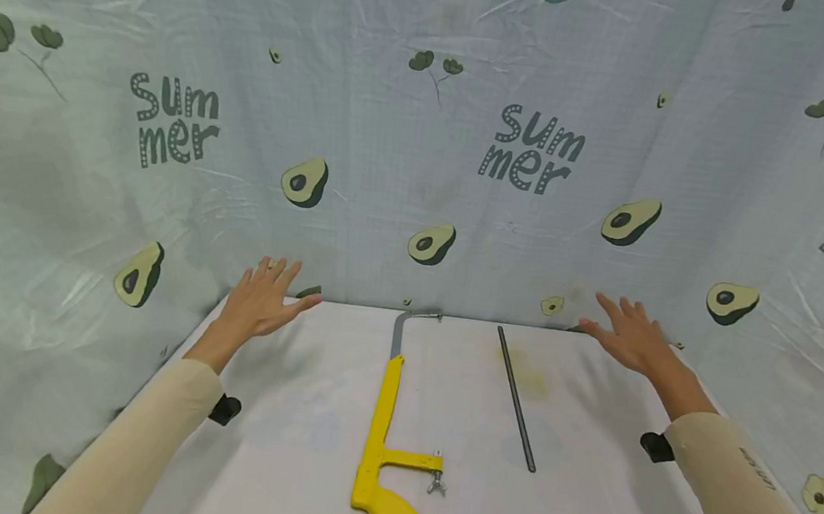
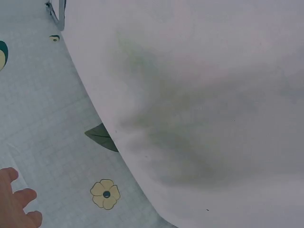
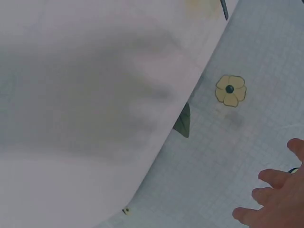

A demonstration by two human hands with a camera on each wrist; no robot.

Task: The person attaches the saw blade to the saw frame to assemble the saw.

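A hacksaw frame (image 1: 380,421) with a yellow body and handle lies on the white table, its grey bent end at the far edge. A wing nut (image 1: 436,486) sits on its short side arm, and no blade spans the frame. To its right lies a thin dark grey strip (image 1: 516,398) with rounded ends, slightly slanted. My left hand (image 1: 257,299) is held above the table's far left part, fingers spread and holding nothing. On the other side my right hand (image 1: 629,338) hovers with spread fingers, also holding nothing. Both hands are apart from the tools.
The white table (image 1: 301,446) ends at a hanging cloth (image 1: 366,118) printed with avocados and "summer" lettering, which surrounds it at the back and sides. A dark wrist mount shows under each sleeve. Shadows of the hands fall on the tabletop.
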